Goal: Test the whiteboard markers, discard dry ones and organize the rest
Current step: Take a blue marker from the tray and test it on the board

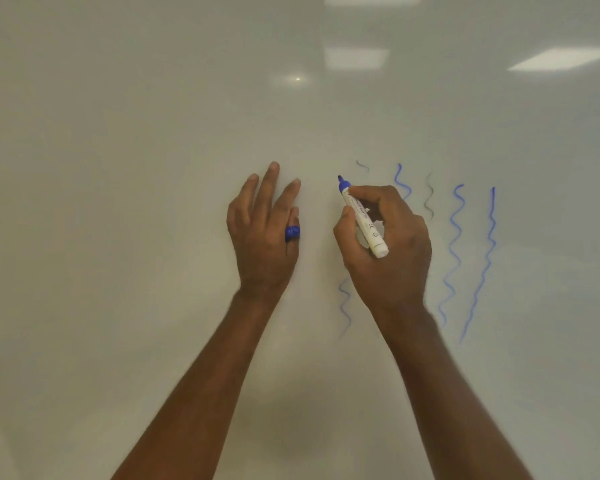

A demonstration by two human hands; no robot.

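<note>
Two grips: right hand (385, 244) pinches marker (362, 218); left hand (262, 230) cap (292, 233).

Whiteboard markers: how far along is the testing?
Done: several test squiggles on the whiteboard, some blue, some faint grey. In hand: right hand grips an uncapped blue marker; left hand holds its cap. Left: discarding and organizing, nothing visible.

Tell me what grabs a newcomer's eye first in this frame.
The right hand at centre holds an uncapped blue marker, tip up against the whiteboard. Right of it run wavy blue test lines. The left hand pinches the blue cap.
</note>
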